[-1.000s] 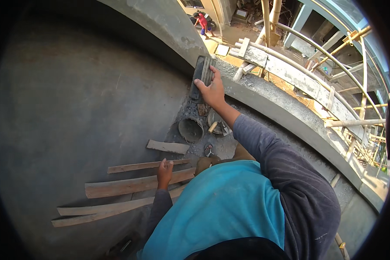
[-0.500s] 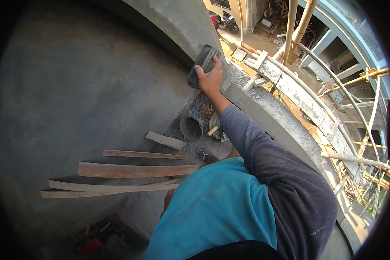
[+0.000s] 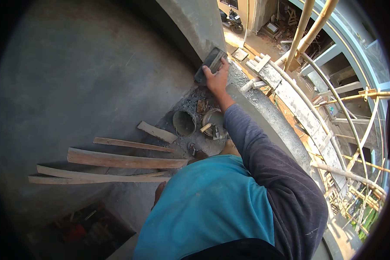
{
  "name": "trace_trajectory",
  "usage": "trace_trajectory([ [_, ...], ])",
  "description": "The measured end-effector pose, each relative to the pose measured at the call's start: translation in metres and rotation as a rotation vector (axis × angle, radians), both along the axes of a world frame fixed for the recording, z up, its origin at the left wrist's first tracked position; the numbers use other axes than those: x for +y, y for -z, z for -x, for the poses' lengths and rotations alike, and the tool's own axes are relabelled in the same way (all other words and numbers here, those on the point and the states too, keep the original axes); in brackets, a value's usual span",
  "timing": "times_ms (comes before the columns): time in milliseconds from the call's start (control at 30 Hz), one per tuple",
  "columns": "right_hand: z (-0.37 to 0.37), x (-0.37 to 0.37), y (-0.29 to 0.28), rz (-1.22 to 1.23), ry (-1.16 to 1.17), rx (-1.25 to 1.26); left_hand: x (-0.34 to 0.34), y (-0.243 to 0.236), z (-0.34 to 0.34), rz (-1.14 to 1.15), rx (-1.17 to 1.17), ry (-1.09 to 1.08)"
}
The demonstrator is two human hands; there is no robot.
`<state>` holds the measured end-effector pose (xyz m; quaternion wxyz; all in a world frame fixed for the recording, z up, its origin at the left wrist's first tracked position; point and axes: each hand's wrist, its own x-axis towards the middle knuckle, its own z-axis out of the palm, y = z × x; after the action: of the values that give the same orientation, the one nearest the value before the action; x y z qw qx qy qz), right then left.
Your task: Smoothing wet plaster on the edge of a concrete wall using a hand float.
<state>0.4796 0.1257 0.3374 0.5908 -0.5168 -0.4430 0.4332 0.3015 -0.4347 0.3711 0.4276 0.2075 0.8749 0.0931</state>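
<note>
Broadly, a smooth grey cement surface [image 3: 86, 82] fills the left side, bordered at the top by a curved grey concrete parapet [image 3: 195, 26]. Beyond it, at the right, stands a pale bamboo pole scaffold [image 3: 318, 26]. Next in size come the long, reddish-brown wooden planks [image 3: 125, 158], lying left of the person's turquoise-backed shirt [image 3: 203, 199]. Ahead of the shirt, a round, cement-crusted grey bucket [image 3: 178, 119] stands just beside a shallow round basin [image 3: 211, 111], on which a tool with a pale wooden handle [image 3: 206, 127] rests. Smaller, a dark grey rectangular block [image 3: 212, 60] lies within the right hand [image 3: 218, 81], reaching past the fingertips at the foot of the parapet, its long side slanting up to the right; the thumb presses one side and the fingers wrap the other, so the hand grasps it firmly. Whether the block's underside touches the concrete is hidden. The left hand [image 3: 159, 192] is mostly covered by the shirt, and whether it grips anything cannot be told. Dim clutter [image 3: 89, 225] at the lower left is hard to make out.
</note>
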Motion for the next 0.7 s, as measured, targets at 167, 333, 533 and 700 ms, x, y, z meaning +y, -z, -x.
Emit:
trace_trajectory([
  [167, -0.076, -0.03, -0.006, 0.329, 0.023, -0.408, 0.065, -0.03, -0.012, -0.066, 0.109, -0.075],
  [333, -0.117, -0.089, -0.068, -0.208, -0.406, -1.072, 0.069, 0.018, -0.025, -0.165, 0.04, -0.038],
  [533, -0.101, -0.092, -0.137, -0.67, -0.646, -1.618, 0.062, 0.087, -0.044, -0.203, -0.029, -0.034],
  [700, -0.073, -0.064, -0.171, -0.949, -0.685, -1.9, 0.035, 0.147, -0.049, -0.25, -0.093, -0.243],
])
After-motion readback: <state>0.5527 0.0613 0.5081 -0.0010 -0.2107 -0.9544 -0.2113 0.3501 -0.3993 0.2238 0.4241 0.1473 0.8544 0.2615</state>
